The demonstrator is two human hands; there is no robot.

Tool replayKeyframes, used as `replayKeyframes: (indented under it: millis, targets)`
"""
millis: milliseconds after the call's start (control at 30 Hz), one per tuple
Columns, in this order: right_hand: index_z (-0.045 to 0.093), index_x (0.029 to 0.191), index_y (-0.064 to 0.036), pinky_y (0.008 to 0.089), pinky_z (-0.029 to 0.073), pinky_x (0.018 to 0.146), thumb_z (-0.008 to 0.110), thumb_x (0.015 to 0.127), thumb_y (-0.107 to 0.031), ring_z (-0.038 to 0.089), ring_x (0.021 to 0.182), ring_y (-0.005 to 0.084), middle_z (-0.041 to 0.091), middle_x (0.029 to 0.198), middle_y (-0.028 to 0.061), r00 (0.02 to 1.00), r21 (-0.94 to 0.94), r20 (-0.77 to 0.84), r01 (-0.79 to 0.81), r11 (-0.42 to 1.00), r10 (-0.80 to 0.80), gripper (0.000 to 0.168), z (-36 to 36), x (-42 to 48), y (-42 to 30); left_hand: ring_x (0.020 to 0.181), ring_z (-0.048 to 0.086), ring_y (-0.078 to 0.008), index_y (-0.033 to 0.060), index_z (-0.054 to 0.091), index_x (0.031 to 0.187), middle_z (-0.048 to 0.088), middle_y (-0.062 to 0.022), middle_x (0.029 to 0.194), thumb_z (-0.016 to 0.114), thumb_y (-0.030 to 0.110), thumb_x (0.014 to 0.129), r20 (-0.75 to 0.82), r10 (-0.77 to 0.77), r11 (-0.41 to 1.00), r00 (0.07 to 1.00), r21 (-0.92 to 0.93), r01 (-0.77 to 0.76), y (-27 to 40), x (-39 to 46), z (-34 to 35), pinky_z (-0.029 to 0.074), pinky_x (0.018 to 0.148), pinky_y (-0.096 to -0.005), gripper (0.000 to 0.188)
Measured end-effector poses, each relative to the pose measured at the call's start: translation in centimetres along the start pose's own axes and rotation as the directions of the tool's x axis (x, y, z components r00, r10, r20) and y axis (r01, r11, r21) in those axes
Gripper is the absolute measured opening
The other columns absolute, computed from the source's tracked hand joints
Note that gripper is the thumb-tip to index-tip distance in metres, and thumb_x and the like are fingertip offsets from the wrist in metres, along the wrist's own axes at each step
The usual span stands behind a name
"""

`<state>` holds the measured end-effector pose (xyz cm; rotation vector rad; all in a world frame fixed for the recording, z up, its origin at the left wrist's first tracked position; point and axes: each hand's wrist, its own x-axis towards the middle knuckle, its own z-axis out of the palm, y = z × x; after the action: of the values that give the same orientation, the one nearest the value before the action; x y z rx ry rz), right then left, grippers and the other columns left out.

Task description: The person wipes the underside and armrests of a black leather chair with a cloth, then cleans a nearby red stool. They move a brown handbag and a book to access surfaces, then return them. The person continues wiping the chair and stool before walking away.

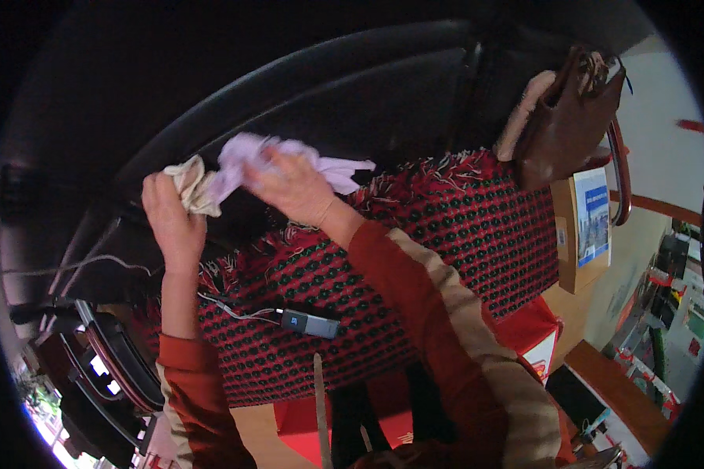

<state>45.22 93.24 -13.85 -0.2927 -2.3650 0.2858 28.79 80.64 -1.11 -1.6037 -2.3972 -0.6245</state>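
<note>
My left hand (173,225) grips a cream cloth (196,184) in front of the black leather backrest of a sofa (328,94). Just to its right, my right hand (296,187) has hold of a bunched lilac cloth (240,149), whose loose end trails off to the right. The two cloths touch; whether they are joined cannot be told. Motion blurs my right fingers. Below my hands, a red and black woven seat mat (340,275) with a fringed edge covers the seat. On it lies a small dark device (310,323), like a power bank, with a thin cable (246,316) plugged in.
At the upper right, a brown leather bag (569,129) rests by the sofa's end, beside a cardboard box (569,246) bearing a printed sheet (592,217). Red bags or boxes (528,328) stand at the mat's near edge. A dark chair (117,352) is at lower left.
</note>
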Motion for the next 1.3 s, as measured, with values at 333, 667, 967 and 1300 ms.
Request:
replayKeyframes:
  millis: [333,667,967,1300]
  targets:
    - [0.057,0.135,-0.011,0.0476,0.044,0.106,0.061,0.088,-0.002,0.055,0.123,0.0392,0.052,0.142,0.0163,0.938,-0.287,-0.046,-0.341,0.895,0.343,0.048,-17.6,-11.2,17.2,0.103,0.050,-0.0461,-0.0012,0.051,0.106,0.051,-0.0208,0.105,0.068,-0.007,0.069,0.065,-0.076,0.996,0.995,0.048,0.073,-0.8,-0.2,-0.9,0.042,0.091,-0.0499,0.041]
    - [0.066,0.120,-0.012,0.0423,0.047,0.099,0.070,0.083,-0.003,0.056,0.116,0.0365,0.059,0.127,0.0130,0.946,-0.093,-0.301,-0.151,0.984,0.116,0.038,-28.5,5.5,18.5,0.101,0.053,-0.0458,-0.0012,0.054,0.109,0.053,-0.0217,0.103,0.071,0.000,0.073,0.112,-0.110,0.986,0.988,0.134,0.095,-0.3,0.1,-1.5,0.044,0.090,-0.0484,0.040]
    - [0.070,0.105,-0.010,0.0417,0.049,0.094,0.070,0.075,0.000,0.059,0.107,0.0337,0.064,0.112,0.0085,0.975,-0.076,-0.183,-0.140,0.987,0.124,0.031,-24.1,2.3,22.0,0.098,0.052,-0.0451,-0.0010,0.053,0.104,0.052,-0.0213,0.101,0.073,0.004,0.075,0.122,-0.092,0.991,0.988,0.110,0.079,0.0,0.2,-1.2,0.044,0.088,-0.0495,0.035]
    - [0.071,0.104,-0.009,0.0425,0.048,0.096,0.068,0.075,0.002,0.058,0.110,0.0355,0.063,0.116,0.0094,0.845,-0.206,0.201,-0.459,0.864,0.496,0.031,-16.4,-16.2,18.6,0.099,0.050,-0.0467,-0.0035,0.050,0.105,0.049,-0.0223,0.102,0.062,-0.006,0.072,0.121,-0.063,0.994,0.991,0.094,0.052,-0.6,0.1,-0.6,0.041,0.089,-0.0513,0.035]
